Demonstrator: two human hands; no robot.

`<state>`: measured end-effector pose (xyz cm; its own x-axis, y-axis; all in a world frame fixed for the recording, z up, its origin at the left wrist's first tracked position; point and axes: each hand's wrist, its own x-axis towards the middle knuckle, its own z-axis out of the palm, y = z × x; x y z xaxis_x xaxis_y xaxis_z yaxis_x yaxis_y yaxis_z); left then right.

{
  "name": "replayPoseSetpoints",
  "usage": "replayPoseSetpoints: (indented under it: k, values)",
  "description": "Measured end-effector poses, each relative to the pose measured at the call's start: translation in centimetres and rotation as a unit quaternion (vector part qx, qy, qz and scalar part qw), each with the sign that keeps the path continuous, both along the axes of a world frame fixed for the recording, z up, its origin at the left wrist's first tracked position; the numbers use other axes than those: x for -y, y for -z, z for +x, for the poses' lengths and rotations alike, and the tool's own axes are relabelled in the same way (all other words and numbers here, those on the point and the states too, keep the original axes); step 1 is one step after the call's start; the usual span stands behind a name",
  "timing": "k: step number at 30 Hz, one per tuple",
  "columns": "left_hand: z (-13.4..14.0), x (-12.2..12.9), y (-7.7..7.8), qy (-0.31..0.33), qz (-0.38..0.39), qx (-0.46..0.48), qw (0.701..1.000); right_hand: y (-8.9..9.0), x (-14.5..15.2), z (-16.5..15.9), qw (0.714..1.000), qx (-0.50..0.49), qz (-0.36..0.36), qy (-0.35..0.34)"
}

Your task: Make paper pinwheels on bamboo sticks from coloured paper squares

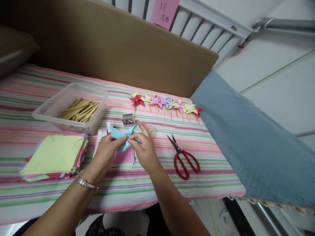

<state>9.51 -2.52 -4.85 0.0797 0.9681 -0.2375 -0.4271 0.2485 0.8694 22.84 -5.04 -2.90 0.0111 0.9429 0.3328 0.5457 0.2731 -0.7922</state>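
While a striped cloth (214,180) spreads under the work, a clear tub (96,122) of sticks (82,111) stands behind a stack of coloured paper (52,152). The left hand (105,151) and the right hand (145,147) (both pinching narrowly) hold blue folded paper (120,133) above the cloth, near a small box (127,116) of metal bits (128,122).

Forearms (65,200) angle inward; left hand (106,150) pinches, thumb (120,141) extended; right hand (145,146) pinches close beside it, fingers (145,129) bent
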Motion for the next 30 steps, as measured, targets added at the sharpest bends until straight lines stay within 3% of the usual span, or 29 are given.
replayPoseSetpoints:
  k: [11,19,30]
  values:
    - [-0.28,-0.11,0.47,0.031,-0.002,-0.014,0.999,-0.13,-0.09,-0.02,0.996,-0.061,-0.058,0.015]
    - [-0.22,-0.01,0.45,0.035,0.003,0.005,0.999,-0.02,-0.02,0.03,0.999,-0.036,-0.026,0.016]
    - [-0.27,0.14,0.01,0.033,0.003,-0.010,0.999,-0.17,-0.03,0.14,0.997,-0.059,-0.049,-0.005]
